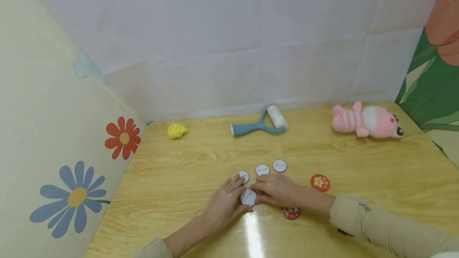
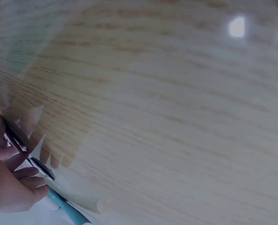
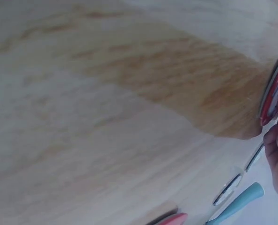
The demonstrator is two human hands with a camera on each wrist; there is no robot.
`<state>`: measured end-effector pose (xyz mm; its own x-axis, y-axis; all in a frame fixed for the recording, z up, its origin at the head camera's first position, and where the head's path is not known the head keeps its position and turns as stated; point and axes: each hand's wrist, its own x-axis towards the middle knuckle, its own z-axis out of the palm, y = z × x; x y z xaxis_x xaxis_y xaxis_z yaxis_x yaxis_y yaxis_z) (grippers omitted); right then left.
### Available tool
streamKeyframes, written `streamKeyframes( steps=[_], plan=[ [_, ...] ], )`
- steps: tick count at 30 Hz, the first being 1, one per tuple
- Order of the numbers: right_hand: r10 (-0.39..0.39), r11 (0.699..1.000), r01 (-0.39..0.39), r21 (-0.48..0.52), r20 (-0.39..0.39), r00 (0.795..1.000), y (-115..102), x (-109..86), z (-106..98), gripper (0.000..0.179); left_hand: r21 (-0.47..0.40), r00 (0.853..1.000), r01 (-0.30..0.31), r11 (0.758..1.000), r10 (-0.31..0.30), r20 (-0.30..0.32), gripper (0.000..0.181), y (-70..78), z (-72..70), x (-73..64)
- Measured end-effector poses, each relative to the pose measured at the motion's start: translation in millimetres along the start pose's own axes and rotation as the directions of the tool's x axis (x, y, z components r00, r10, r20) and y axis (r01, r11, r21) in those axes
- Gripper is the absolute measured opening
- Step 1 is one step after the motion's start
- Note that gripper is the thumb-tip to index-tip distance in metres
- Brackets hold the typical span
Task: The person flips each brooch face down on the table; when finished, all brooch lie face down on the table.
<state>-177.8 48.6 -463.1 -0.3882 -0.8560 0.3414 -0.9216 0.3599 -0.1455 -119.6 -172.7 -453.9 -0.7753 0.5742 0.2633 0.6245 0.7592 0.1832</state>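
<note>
Two hands are busy with one round pin badge (image 1: 248, 197), which sits between them near the front of the wooden table (image 1: 154, 198), its white back and pin showing on top. The left hand (image 1: 223, 204) pinches it, with the thumb at the near edge, and its fingertips reach over the side of the closest white-backed badge (image 1: 244, 176). The right hand (image 1: 279, 190) has its fingers bent and grips the other edge. I can't tell if the badge is flat on the wood or lifted a little. Going by a clock with the held badge in the middle, that closest one is at 12 o'clock, a second white-backed badge (image 1: 262, 170) is at 1, and a third (image 1: 279, 166) is between 1 and 2. A red star badge (image 1: 320, 182) lies picture up near 3 o'clock, and another red badge (image 1: 291, 213), partly under the right arm, is between 3 and 4. My guess is that this step is getting the held badge settled with its pin side up, close to the white ones. Next, I think both hands need to let go softly, without bumping the closest badge.
</note>
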Motion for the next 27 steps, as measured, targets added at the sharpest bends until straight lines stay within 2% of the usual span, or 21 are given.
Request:
streamKeyframes(
  steps=[8, 13, 16, 19, 22, 25, 27],
  plan=[
    [0.057, 0.992, -0.048, 0.118, -0.070, 0.996, 8.0, -5.6, -6.6, 0.033, -0.028, 1.000, -0.015, 1.000, 0.015, 0.002, 0.060, -0.2, 2.2, 6.6],
    [0.168, 0.973, -0.145, 0.178, -0.120, 0.979, 16.5, -18.3, -25.0, 0.020, -0.054, 0.999, -0.048, 0.997, 0.047, -0.025, 0.063, 6.4, 0.3, 17.2],
    [0.249, 0.949, -0.231, 0.217, -0.060, 0.967, 17.6, -32.8, -36.7, 0.023, -0.054, 0.998, -0.067, 0.996, 0.066, -0.022, 0.064, 13.4, 0.3, 26.7],
    [0.309, 0.921, -0.311, 0.233, 0.043, 0.950, 14.3, -49.9, -44.4, 0.038, -0.040, 0.996, -0.083, 0.996, 0.083, 0.013, 0.066, 21.2, 1.6, 34.0],
    [0.348, 0.909, -0.368, 0.196, 0.131, 0.928, 9.6, -66.8, -48.1, 0.057, -0.034, 0.994, -0.100, 0.994, 0.101, 0.041, 0.067, 27.5, 4.1, 38.0],
    [0.374, 0.897, -0.403, 0.182, 0.172, 0.911, 7.7, -79.5, -48.2, 0.065, -0.041, 0.993, -0.111, 0.993, 0.112, 0.037, 0.068, 31.0, 6.4, 40.2],
    [0.380, 0.893, -0.409, 0.189, 0.173, 0.909, 7.6, -85.5, -47.9, 0.065, -0.050, 0.993, -0.115, 0.992, 0.117, 0.023, 0.069, 32.0, 7.4, 41.3]
  ],
)
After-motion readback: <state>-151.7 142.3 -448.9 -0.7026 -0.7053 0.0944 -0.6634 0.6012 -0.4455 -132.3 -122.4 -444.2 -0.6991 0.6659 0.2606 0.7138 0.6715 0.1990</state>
